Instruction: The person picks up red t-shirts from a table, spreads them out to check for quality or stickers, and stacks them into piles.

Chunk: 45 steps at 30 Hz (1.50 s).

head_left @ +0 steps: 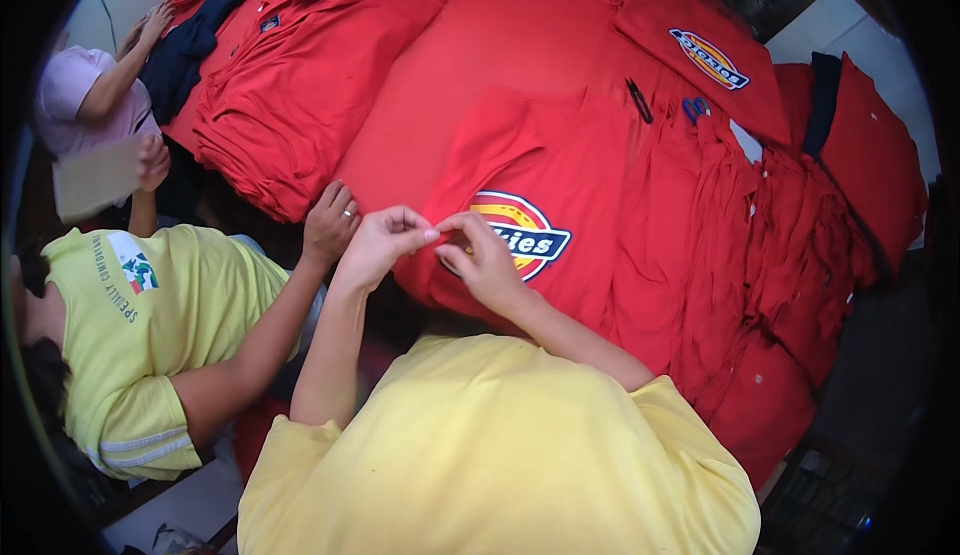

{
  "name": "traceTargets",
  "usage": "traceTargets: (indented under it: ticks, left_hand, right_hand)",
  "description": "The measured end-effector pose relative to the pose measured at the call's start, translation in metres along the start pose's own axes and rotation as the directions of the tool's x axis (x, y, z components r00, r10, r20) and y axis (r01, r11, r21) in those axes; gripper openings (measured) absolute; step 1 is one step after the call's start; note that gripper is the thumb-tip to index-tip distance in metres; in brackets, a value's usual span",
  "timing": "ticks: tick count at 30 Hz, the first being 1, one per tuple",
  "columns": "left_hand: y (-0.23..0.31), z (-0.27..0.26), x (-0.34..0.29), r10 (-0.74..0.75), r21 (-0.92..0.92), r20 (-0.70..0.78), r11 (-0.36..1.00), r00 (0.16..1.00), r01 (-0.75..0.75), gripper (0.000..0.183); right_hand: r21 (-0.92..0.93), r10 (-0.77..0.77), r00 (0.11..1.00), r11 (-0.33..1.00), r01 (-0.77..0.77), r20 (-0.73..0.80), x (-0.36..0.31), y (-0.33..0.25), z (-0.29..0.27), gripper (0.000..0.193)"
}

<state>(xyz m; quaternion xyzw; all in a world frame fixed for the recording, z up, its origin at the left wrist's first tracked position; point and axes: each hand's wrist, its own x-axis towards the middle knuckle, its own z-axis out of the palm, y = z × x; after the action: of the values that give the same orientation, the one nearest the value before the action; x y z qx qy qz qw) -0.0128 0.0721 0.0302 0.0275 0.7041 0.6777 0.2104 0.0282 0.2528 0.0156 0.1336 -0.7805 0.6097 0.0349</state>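
Both hands are close together over the near edge of a soft red cloth shirt (590, 180) with a big round yellow, white and dark-blue picture (522, 217) on it. On the left hand (385, 243), the thumb and first finger are pinched together. The right hand (488, 263) is curled, with its pointing finger right by that pinch. Something red is at their tips, maybe a bit of cloth or a thread, but it is too small to tell, so I cannot say if the right hand grips it. The shirt lies in front of the person, on a big red-topped desk (425, 105). Its picture is already on, and the right hand hides part of it. I think the work on this shirt is partway, because the fingers are busy at it. Blue-handled scissors (696, 108) and a thin black tool (638, 101) lie past the shirt, and no hand has them. There is a fat pile of red cloth (290, 105) on the left and a long, crumpled heap of red cloth (735, 225) on the right. I cannot tell which ones are done and which are left. A co-worker in a yellow-green shirt (190, 305) sits just to the left.
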Motion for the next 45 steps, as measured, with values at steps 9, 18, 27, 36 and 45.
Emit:
traceTargets:
  ticks: [9,18,27,36,45]
  left_hand:
    - [0.007,-0.014,0.03,0.001,-0.418,-0.124,0.907,0.992,-0.053,0.011]
    - [0.043,0.025,0.008,0.659,0.701,0.236,0.394,0.714,-0.595,0.018]
    - [0.003,-0.062,-0.003,0.162,0.077,-0.356,0.987,0.92,-0.144,0.02]
    - [0.018,0.049,-0.004,0.636,0.513,0.156,0.602,0.756,-0.612,0.041]
    - [-0.058,0.067,0.015,0.554,0.696,0.418,0.314,0.72,-0.646,0.037]
  right_hand:
    - [-0.274,0.008,0.981,0.96,-0.062,-0.194,-0.008,0.004,-0.04,0.012]
    - [-0.346,-0.119,0.96,0.938,0.025,-0.252,-0.012,0.001,-0.032,0.017]
    - [-0.69,0.03,0.794,0.477,-0.545,-0.607,-0.05,0.006,-0.123,0.04]
    - [-0.796,-0.093,0.964,0.587,-0.15,-0.251,-0.013,-0.009,-0.085,0.008]
    - [0.669,0.517,0.78,0.722,-0.177,-0.352,-0.063,0.061,-0.112,0.023]
